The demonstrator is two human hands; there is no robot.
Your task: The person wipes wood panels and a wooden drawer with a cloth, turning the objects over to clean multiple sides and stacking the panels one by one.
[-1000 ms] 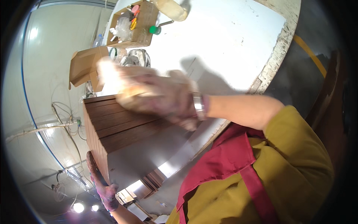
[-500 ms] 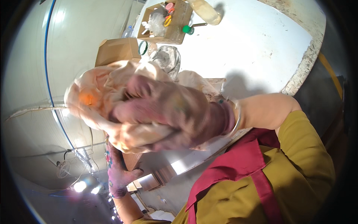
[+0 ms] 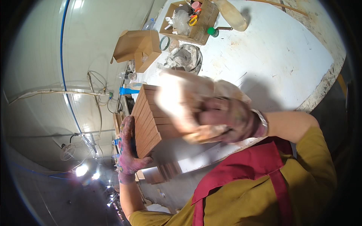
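My left hand, in a patterned pink-purple glove, grips the lower left side of a brown wooden-looking block with grooved faces. Its thumb lies along the bottom edge and its fingers reach up the side. Across the block's right part, my right hand, in a stained purplish glove, clutches a bunched pale cloth. Motion smears both cloth and hand. The cloth hides much of the block's right side, so whether it touches there is hard to see.
Behind stands a white worktable with a cardboard box of odds and ends, a bottle, a green-capped small bottle and a crumpled grey cloth. An opened cardboard carton sits at its left edge.
The cloth in my right hand has swung to the right, uncovering the grooved block and the carton. My left hand keeps its hold while the view has shifted.
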